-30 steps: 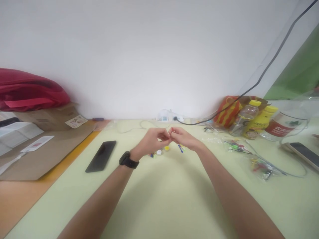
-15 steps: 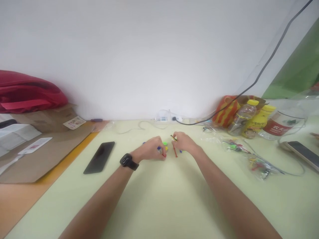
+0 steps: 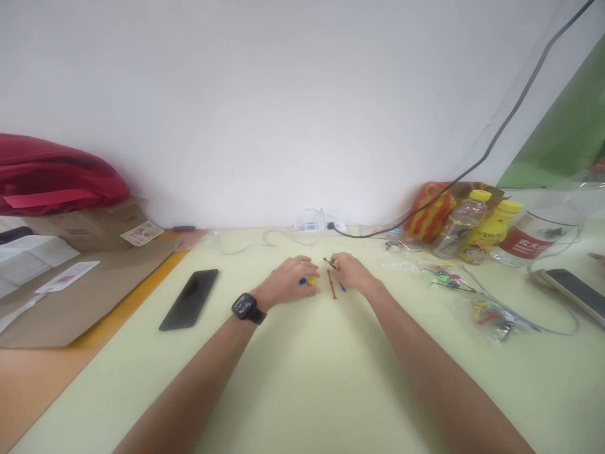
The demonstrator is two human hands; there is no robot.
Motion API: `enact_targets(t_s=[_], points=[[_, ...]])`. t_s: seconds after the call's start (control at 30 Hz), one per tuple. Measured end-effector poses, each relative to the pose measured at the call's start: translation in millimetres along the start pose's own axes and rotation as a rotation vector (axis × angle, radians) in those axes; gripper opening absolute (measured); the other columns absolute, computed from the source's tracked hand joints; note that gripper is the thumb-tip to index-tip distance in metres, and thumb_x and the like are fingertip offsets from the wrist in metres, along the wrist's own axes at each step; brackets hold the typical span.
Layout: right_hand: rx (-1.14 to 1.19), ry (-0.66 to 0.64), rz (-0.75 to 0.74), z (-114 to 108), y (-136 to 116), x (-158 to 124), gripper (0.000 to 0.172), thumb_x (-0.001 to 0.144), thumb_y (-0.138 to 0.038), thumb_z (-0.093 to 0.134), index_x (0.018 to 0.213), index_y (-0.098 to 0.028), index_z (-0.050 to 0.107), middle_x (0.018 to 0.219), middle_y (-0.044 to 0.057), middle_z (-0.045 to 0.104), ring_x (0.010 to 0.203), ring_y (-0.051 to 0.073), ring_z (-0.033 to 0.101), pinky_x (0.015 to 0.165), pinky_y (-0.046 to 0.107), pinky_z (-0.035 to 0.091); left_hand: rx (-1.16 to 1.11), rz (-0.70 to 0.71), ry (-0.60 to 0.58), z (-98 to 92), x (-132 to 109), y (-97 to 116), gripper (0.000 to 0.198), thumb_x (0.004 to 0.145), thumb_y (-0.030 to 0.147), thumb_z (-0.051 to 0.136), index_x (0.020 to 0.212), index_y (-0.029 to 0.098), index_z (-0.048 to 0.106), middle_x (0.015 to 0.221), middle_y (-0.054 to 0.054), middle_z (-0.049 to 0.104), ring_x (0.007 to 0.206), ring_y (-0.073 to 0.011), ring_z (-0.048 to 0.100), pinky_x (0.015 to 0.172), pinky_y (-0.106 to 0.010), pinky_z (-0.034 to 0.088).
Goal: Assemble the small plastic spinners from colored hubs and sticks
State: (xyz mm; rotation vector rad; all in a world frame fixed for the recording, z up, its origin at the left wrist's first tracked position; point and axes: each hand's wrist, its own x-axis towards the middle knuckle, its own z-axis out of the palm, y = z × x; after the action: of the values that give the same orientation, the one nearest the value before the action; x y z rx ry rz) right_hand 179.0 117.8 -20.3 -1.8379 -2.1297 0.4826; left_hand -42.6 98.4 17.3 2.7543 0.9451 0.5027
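Observation:
My left hand [image 3: 290, 282] arches over small blue and yellow plastic pieces [image 3: 311, 280] on the table, its fingers apart. My right hand [image 3: 348, 272] has its fingers bent together at the group of thin plastic sticks. A dark-and-yellow stick [image 3: 328, 261] pokes out by its fingertips; whether it is gripped is hidden. Just left of that hand lies a red stick [image 3: 331, 285], and a blue stick [image 3: 342, 287] shows from under the fingers. A black watch [image 3: 247, 308] is on my left wrist.
To the left lie a black phone [image 3: 189, 299] and a cardboard sheet [image 3: 108, 284]. Bags of coloured parts [image 3: 494, 318], yellow-capped bottles [image 3: 484, 233] and another phone [image 3: 574, 293] are on the right. A power strip [image 3: 312, 226] with a cable sits by the wall.
My left hand's fingers have spread from a pinch near a red piece, and that hand has shifted slightly right. My right hand has barely moved.

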Motion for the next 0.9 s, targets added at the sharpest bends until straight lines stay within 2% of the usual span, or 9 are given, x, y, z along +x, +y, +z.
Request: enact_targets(t_s=[0.1,0.27,0.4,0.53,0.73,0.9], points=[[0.013,-0.016,0.029,-1,4,1,0.017,0.091,-0.017,0.063,0.107,-0.018,0.067,0.102,0.008,0.071,0.084,0.017,0.066,0.064,0.024,0.04,-0.006,0.032,-0.023,3.6,2,12,0.027,0.093,0.035,0.063,0.118,0.029,0.073,0.126,-0.003,0.072,0.133,-0.0292,0.053,0.107,-0.043,0.043],[0.014,-0.029,0.052,-3,8,2,0.013,0.086,-0.017,0.069,0.098,-0.018,0.069,0.1,0.008,0.072,0.08,0.016,0.065,0.062,0.023,0.039,0.043,0.086,-0.121,11.9,4,32,0.02,0.096,0.037,0.061,0.111,0.034,0.074,0.124,0.002,0.072,0.128,-0.0293,0.054,0.099,-0.042,0.043],[0.024,-0.064,0.06,-6,6,2,0.015,0.08,-0.016,0.074,0.094,-0.018,0.07,0.096,0.007,0.072,0.077,0.016,0.064,0.062,0.022,0.04,0.089,0.06,-0.099,13.9,3,31,0.018,0.097,0.037,0.06,0.108,0.031,0.073,0.109,-0.002,0.075,0.118,-0.0278,0.059,0.092,-0.04,0.045],[0.064,-0.1,0.062,-8,-1,0,0.015,0.081,-0.017,0.072,0.095,-0.018,0.07,0.095,0.007,0.072,0.072,0.014,0.064,0.059,0.021,0.041,0.077,0.06,-0.05,6.6,4,17,0.02,0.096,0.035,0.06,0.111,0.029,0.073,0.102,-0.004,0.075,0.119,-0.0277,0.059,0.098,-0.04,0.045],[0.129,-0.122,0.043,-3,-19,-4,0.013,0.084,-0.017,0.068,0.096,-0.016,0.071,0.092,0.007,0.073,0.07,0.014,0.065,0.056,0.021,0.042,0.049,-0.113,0.029,-25.7,-6,-21,0.035,0.097,0.046,0.056,0.118,0.024,0.072,0.121,-0.009,0.072,0.122,-0.0285,0.059,0.104,-0.04,0.046],[0.156,-0.101,-0.007,2,-30,-5,0.012,0.082,-0.013,0.07,0.093,-0.017,0.071,0.098,0.007,0.074,0.077,0.015,0.066,0.064,0.021,0.044,0.032,-0.268,-0.064,-46.0,-24,-49,0.048,0.09,0.06,0.06,0.123,0.027,0.07,0.129,-0.006,0.07,0.124,-0.03,0.059,0.107,-0.042,0.045]])
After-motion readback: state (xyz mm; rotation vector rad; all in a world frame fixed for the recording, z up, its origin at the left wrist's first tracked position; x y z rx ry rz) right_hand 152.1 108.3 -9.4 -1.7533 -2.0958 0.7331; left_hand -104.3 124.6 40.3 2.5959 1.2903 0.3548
